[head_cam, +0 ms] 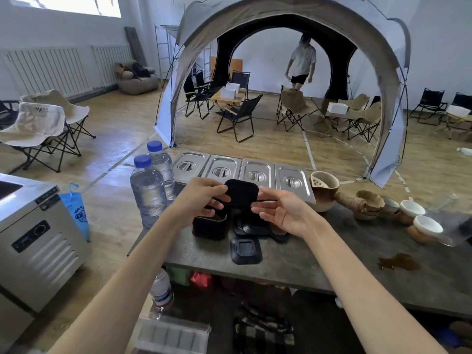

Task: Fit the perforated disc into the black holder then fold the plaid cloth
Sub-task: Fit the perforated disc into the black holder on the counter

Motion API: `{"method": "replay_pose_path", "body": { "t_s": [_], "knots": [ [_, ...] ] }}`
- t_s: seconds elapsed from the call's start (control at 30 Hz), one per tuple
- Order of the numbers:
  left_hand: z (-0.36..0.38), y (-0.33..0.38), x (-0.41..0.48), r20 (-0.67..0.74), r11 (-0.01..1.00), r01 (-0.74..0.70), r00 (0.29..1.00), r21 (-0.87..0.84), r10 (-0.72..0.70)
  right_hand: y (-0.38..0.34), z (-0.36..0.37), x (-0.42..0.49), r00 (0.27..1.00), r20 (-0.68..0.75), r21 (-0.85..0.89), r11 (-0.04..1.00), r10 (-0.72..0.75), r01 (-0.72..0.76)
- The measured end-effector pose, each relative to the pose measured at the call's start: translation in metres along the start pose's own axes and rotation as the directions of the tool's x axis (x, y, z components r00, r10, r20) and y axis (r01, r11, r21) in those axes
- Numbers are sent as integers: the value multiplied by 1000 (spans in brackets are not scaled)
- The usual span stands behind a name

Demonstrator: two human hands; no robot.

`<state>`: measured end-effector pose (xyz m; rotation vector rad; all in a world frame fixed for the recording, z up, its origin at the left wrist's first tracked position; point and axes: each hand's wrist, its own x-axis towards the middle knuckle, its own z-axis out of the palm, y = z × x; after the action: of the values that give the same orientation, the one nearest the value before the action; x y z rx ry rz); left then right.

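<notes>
A black rounded-square piece is held up above the bench, its flat face tilted toward the camera, no side clearly longer than another; whether it is the disc or the holder cannot be told. The left hand pinches its left edge, fingers closed on it. The right hand meets its right lower edge palm up, fingers spread; whether they grip it is unclear. Directly below the piece sit a black box with something brown inside, a stack of dark round parts and, nearer the camera, a black square lid lying flat. Behind the piece runs a row of four steel pans, lids on, contents hidden. Left of it stand two water bottles with blue caps, partly masked by the left forearm. Right of it are a clay pitcher, a paper filter and white-lined cups, with a brown spill on the bench. The plaid cloth lies crumpled below the bench edge, well under the piece, between the forearms.
</notes>
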<state>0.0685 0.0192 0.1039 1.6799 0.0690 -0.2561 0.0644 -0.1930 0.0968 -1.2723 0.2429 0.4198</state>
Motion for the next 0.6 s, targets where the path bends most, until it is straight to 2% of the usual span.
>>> {"method": "replay_pose_path", "body": {
  "t_s": [0.1,0.17,0.43,0.6],
  "knots": [
    [-12,3,-1,-11,995,52,999,-90,-53,0,13,7,1000,8,39,999,-26,26],
    [-18,1,-1,-19,992,89,996,-85,-91,3,22,12,999,11,65,997,-33,32],
    [-28,-22,16,-217,996,41,976,74,-24,17,54,30,992,-98,-40,997,-75,72],
    [-25,-38,30,-332,939,20,938,344,102,33,57,45,971,-221,-74,994,-90,75]
  ]
}}
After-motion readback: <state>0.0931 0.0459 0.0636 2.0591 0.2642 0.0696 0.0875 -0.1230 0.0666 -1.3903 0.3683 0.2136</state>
